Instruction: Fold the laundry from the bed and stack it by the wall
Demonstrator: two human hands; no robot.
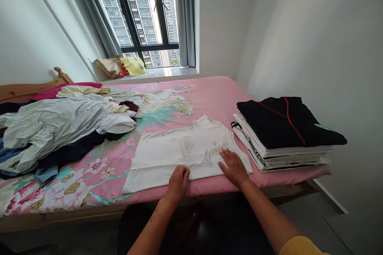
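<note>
A white T-shirt (167, 151) with a small printed block on it lies spread on the bed, its neck toward the far right and its hem at the left. At the shirt's near edge, my left hand (178, 182) has its fingers curled together on the cloth. The fingertips are partly hidden by the hand itself. My right hand (233, 167) lies flat on the shirt near the sleeve, fingers stretched out. Creases run through the fabric between the two hands.
To the right stands a stack of folded clothes (269, 157) topped by a black garment (269, 125) with red piping. A loose heap of clothes (60, 123) covers the left of the pink flowered bed (215, 91). Bags (133, 66) sit on the windowsill.
</note>
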